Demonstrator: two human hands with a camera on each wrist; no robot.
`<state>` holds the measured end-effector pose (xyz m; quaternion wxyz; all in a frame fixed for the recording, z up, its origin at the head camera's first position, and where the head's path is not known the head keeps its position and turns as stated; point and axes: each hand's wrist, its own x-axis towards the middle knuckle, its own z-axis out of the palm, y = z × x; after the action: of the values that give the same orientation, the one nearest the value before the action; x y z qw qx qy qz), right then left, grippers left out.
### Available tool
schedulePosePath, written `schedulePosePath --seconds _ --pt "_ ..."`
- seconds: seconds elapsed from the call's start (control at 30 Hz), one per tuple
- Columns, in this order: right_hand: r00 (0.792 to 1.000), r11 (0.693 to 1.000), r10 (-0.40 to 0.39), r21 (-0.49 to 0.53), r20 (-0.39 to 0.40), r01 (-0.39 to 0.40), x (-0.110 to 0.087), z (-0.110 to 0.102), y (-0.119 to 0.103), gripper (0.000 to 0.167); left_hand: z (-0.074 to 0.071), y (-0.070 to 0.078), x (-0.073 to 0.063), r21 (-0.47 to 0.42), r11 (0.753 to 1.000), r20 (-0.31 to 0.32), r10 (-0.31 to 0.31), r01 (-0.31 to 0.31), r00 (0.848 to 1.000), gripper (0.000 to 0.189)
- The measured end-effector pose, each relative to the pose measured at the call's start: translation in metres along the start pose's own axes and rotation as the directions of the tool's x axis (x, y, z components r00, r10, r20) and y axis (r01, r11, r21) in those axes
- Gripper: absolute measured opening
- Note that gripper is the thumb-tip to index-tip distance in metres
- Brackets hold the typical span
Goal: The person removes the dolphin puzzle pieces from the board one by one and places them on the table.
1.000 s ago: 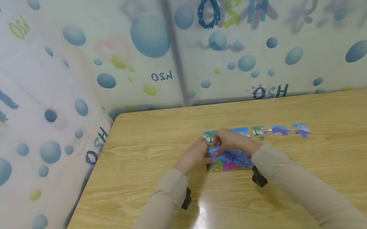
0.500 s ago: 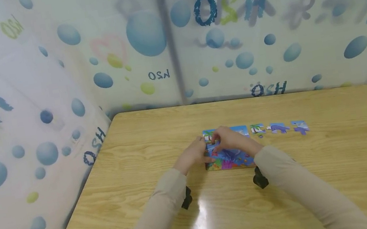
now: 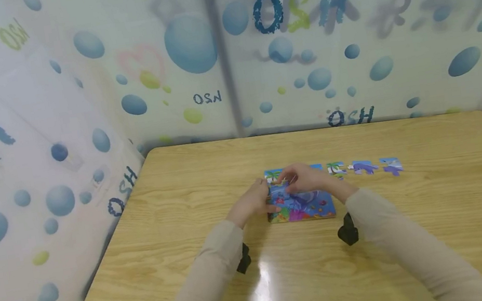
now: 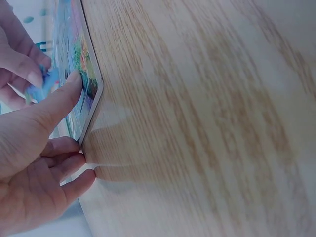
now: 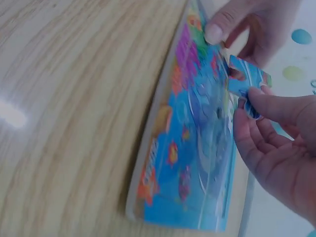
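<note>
A jigsaw puzzle board (image 3: 323,207) with a colourful sea picture lies on the table in the head view. My left hand (image 3: 251,202) holds its left side, with the thumb on the picture and other fingers at the edge, as the left wrist view shows. Above the board, my right hand (image 5: 281,116) pinches a blue puzzle piece (image 5: 242,74) between thumb and fingers. That piece is tilted and partly covered by the thumb in the right wrist view. Dolphin outlines show on the board, partly hidden by my right hand in the head view.
To the right of the board, 3 loose puzzle pieces lie in a row: one with a palm tree (image 3: 335,168), a purple one (image 3: 363,167) and a blue and purple one (image 3: 392,165). Behind the wooden table (image 3: 206,171) hangs a bubble-printed curtain (image 3: 149,49).
My right hand has shifted slightly right over the board, uncovering more of its lower right part. The left hand stays at the left edge. The head view has shifted a little.
</note>
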<state>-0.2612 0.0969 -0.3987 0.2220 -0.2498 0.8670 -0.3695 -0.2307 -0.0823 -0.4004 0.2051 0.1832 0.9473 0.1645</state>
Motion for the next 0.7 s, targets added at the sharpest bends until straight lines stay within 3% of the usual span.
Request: schedulePosePath --seconds 0.4,0.7 --pt "0.988 0.985 0.123 0.134 -0.091 -0.110 -0.040 -0.031 0.035 0.033 0.000 0.000 0.002 -0.055 0.998 0.004 -0.021 0.021 1.000 0.092" --pt "0.959 0.954 0.210 0.255 -0.188 -0.159 -0.075 -0.057 0.066 0.048 0.001 0.000 0.003 -0.049 0.998 0.017 -0.029 0.030 0.999 0.092"
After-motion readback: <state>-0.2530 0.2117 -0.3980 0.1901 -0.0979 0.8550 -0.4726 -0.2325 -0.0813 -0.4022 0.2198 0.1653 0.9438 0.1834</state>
